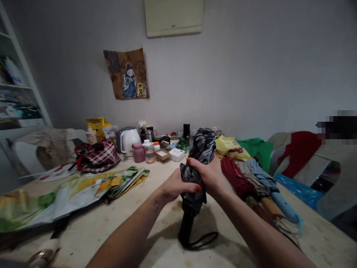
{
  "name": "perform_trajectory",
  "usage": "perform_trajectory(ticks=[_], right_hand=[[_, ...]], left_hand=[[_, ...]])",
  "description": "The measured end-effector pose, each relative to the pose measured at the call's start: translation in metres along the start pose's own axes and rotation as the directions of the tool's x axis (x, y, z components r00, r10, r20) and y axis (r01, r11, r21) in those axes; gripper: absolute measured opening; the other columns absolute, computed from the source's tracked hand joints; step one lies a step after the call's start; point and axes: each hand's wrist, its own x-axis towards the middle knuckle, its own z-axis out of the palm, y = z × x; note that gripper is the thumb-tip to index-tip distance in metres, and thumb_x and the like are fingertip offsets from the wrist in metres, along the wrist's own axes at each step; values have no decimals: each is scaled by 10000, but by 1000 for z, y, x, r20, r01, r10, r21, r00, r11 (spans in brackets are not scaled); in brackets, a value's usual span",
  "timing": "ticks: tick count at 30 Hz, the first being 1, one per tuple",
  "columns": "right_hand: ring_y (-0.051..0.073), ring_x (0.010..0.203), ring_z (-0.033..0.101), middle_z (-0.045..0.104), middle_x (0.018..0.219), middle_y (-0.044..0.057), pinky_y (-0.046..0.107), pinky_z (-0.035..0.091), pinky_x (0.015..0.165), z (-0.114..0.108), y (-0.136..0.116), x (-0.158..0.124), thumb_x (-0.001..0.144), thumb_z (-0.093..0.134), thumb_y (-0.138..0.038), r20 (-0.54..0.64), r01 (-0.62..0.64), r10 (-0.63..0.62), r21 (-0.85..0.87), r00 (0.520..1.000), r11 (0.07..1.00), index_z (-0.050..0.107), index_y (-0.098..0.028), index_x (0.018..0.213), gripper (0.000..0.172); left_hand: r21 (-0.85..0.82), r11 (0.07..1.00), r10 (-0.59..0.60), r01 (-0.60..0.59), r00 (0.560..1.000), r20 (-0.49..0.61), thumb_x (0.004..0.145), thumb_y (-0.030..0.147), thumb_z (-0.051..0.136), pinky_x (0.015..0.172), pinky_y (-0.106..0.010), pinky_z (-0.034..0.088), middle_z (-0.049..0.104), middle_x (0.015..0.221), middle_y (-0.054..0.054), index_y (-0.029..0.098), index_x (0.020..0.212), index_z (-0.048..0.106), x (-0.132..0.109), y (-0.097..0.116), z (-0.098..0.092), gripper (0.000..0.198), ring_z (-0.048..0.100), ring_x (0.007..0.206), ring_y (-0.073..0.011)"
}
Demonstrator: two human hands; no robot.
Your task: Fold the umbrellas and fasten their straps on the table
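Observation:
A folded umbrella (205, 139) with a black and grey camouflage-like pattern stands tilted in front of me, its black handle (186, 229) low over the table and a wrist strap looping to the right. My left hand (178, 186) is closed around the lower part of the cloth, thumb across the front. Higher up, my right hand (209, 173) grips the cloth from the right. The fingers behind the umbrella are hidden. To the right lie several folded umbrellas, among them a dark red one (235, 176) and a light blue one (260, 175).
A loosely folded yellow, green and white umbrella (92, 190) stretches across the left of the table (117, 230). Behind it are a plaid bag (102, 156), a white kettle (131, 141), a pink jar (138, 153) and small boxes (177, 154). Chairs stand at both sides.

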Motion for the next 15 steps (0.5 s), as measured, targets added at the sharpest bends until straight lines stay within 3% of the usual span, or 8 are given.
perform_trajectory(ticks=[4, 7, 10, 12, 15], right_hand=[[202, 818, 639, 694, 903, 59, 311, 532, 746, -2, -7, -8, 601, 800, -364, 135, -111, 96, 103, 986, 988, 648, -143, 900, 401], [181, 771, 617, 682, 876, 47, 290, 525, 699, -5, -7, -7, 594, 809, -376, 163, -127, 108, 110, 981, 986, 641, -146, 887, 408], [176, 772, 611, 677, 904, 49, 298, 522, 729, -5, 0, 0, 558, 829, -379, 87, -45, 36, 96, 996, 994, 631, -146, 915, 470], [191, 788, 618, 677, 915, 61, 314, 520, 740, -3, 3, 4, 519, 838, -358, -12, -7, 8, 46, 1000, 999, 621, -141, 928, 511], [205, 785, 622, 676, 899, 73, 328, 519, 735, 1, 4, 5, 489, 819, -309, -151, 2, -2, -2, 989, 1000, 615, -137, 912, 499]], left_hand=[[-218, 949, -163, 227, 947, 277, 467, 447, 858, 572, -303, 518, 677, 670, -75, 91, 815, 674, -1, -15, 0, 531, 651, 597, -197], [-220, 932, -216, 286, 931, 295, 453, 446, 825, 508, -257, 475, 668, 662, -80, 88, 740, 672, -3, -20, 7, 484, 612, 543, -155], [-129, 966, -214, 225, 972, 93, 488, 311, 770, 509, -233, 426, 620, 626, -33, 118, 688, 631, -3, -15, 19, 310, 540, 521, -107], [68, 990, -115, 123, 987, -114, 509, 193, 713, 526, -232, 404, 600, 639, -13, 143, 700, 600, -4, -11, 28, 227, 506, 543, -101], [469, 883, 139, 34, 934, -329, 554, 144, 663, 556, -250, 400, 619, 728, -27, 167, 816, 584, -5, -7, 36, 274, 517, 609, -130]])
